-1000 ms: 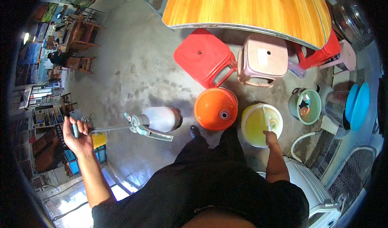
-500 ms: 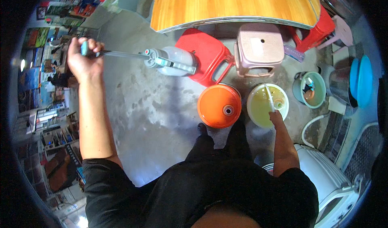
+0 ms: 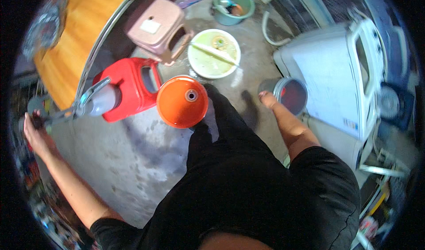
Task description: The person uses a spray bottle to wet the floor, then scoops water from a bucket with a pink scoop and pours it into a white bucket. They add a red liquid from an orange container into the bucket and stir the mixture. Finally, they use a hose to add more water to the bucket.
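Note:
My left hand (image 3: 36,128), at the far left, has its fingers wrapped round the handle of a long-rodded device with a pale grey, bottle-like tank (image 3: 101,100). The tank is beside a red plastic stool (image 3: 126,84); its exact kind is unclear. To the right, my right hand (image 3: 268,100) is at the side of a grey bucket (image 3: 303,81) with something reddish inside. Its fingers are blurred, so I cannot tell whether they grip. In front of my feet stands an orange bucket (image 3: 175,110). Behind it, a white bucket of yellowish liquid (image 3: 203,66) has a white stick (image 3: 214,54) across it.
A pink stool (image 3: 155,24) stands beyond the red one, beside a wooden tabletop (image 3: 88,15). At the back is a teal bucket (image 3: 241,17) with things in it. A big white appliance (image 3: 323,68) takes up the right side, with a pale hose (image 3: 268,31) near it.
The view has turned to the right. My right hand has let go of the white stick and moved to the grey bucket. My left hand still holds the device's handle.

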`<state>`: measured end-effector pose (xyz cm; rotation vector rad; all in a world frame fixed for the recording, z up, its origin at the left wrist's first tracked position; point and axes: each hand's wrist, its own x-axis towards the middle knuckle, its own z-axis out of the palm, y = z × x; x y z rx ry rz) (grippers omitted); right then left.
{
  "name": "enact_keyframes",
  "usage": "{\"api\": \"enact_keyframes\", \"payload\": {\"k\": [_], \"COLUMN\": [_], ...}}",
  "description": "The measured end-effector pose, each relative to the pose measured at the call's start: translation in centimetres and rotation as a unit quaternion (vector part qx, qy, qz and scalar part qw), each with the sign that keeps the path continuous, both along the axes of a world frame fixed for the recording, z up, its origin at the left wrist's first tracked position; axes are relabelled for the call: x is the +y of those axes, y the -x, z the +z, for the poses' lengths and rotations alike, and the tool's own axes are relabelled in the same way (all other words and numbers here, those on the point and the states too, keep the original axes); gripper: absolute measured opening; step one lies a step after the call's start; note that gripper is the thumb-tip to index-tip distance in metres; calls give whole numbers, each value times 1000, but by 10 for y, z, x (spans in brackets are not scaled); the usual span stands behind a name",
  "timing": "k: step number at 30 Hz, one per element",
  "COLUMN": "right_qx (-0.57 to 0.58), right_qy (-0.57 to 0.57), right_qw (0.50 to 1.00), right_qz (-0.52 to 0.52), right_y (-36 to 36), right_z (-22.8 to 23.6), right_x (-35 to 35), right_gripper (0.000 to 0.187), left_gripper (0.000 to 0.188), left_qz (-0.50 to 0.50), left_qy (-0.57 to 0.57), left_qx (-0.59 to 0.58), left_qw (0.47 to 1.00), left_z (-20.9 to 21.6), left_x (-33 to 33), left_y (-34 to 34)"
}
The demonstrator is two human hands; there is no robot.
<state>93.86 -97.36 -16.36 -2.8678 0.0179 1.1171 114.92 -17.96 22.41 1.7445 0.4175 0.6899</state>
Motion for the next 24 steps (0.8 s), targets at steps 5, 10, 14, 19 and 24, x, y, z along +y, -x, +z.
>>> {"api": "enact_keyframes", "payload": {"k": [5,10,14,19,24], "right_qx": [181,100,-26,-29,-74], "right_qy": [-95,-157,-267,-205,-191], "right_qw": [978,970,898,962,849], "right_qz": [-43,159,-348,-178,-488], "right_y": [200,264,262,234,209], "right_z": [-21,-13,11,-46,-101], "right_x": [45,55,18,-59,-163], "right_gripper": [27,17,26,30,26], "left_gripper": [50,58,60,44,53], "left_qz": [-7,71,223,61,-261], "left_qy": [-145,-284,-598,-703,-655], "left_qx": [26,48,41,-16,92], "left_qw": [989,955,769,708,703], "left_z": [0,15,34,-1,-121], "left_x": [12,-7,-46,-152,-305], "left_y": [-23,-15,14,78,168]}}
